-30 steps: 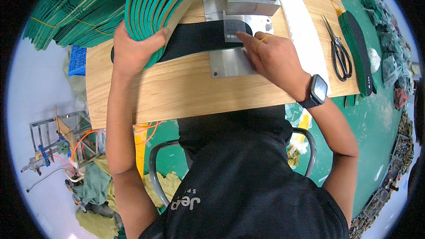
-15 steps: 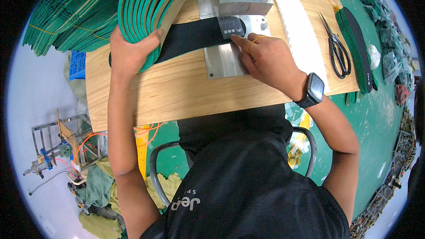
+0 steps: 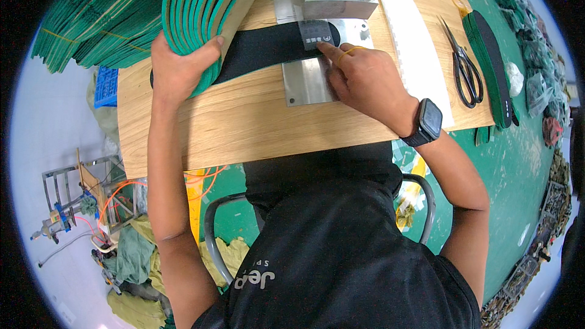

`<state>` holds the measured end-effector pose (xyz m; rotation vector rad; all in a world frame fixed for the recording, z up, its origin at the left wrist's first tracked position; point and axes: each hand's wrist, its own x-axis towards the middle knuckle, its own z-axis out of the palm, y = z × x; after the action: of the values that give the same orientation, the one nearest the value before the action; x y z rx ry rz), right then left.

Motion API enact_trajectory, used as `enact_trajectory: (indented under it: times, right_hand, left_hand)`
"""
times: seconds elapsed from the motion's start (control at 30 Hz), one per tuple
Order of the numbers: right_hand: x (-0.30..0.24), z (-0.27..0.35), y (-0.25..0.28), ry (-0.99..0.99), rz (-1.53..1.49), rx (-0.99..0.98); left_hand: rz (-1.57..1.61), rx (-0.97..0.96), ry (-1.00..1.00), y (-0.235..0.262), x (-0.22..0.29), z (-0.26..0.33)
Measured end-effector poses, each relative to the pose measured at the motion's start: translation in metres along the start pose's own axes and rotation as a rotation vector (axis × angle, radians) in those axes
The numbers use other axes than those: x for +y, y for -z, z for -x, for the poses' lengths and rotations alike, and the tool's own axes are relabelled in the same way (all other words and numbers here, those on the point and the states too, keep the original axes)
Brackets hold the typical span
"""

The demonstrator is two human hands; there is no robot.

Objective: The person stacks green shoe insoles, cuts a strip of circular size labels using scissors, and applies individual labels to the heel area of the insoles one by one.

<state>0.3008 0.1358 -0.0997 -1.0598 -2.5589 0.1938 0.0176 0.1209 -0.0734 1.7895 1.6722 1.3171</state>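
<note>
My left hand (image 3: 183,72) is wrapped round a curved stack of insoles (image 3: 194,15) with green edges and tan faces. Beneath the stack, a single black insole (image 3: 262,50) lies slanting across the table, its rounded end on a metal plate (image 3: 311,82). A small clear film patch (image 3: 314,35) with pale printing sits on that end. The extended index finger of my right hand (image 3: 368,79) presses at the lower edge of the patch, while the other fingers curl beneath. Just beyond stands a metal press head (image 3: 338,7) with a dark bolted top plate.
Bundled green insoles (image 3: 103,18) are piled at the far left, above a blue crate (image 3: 106,88). On the right lie black scissors (image 3: 466,73), a white strip (image 3: 420,49) and another insole stack (image 3: 490,64). The wooden table's (image 3: 244,128) near edge is close to my lap.
My right index fingertip has shifted slightly away from me along the film patch. My left hand keeps its hold on the insole stack, and the black insole stays on the plate.
</note>
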Motion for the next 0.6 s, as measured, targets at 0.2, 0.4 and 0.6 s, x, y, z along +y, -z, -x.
enact_trajectory:
  times: [0.2,0.4,0.6]
  right_hand:
    - [-0.004,0.004,0.001,-0.016,-0.062,0.009]
    - [-0.031,0.036,0.001,0.012,-0.256,0.017]
    - [-0.037,0.046,0.001,-0.009,-0.432,0.022]
  left_hand:
    - [-0.026,0.005,0.01,0.0,-0.002,-0.001]
    - [0.005,0.01,0.021,-0.001,-0.004,-0.002]
    - [-0.003,-0.002,0.038,-0.002,0.0,-0.001]
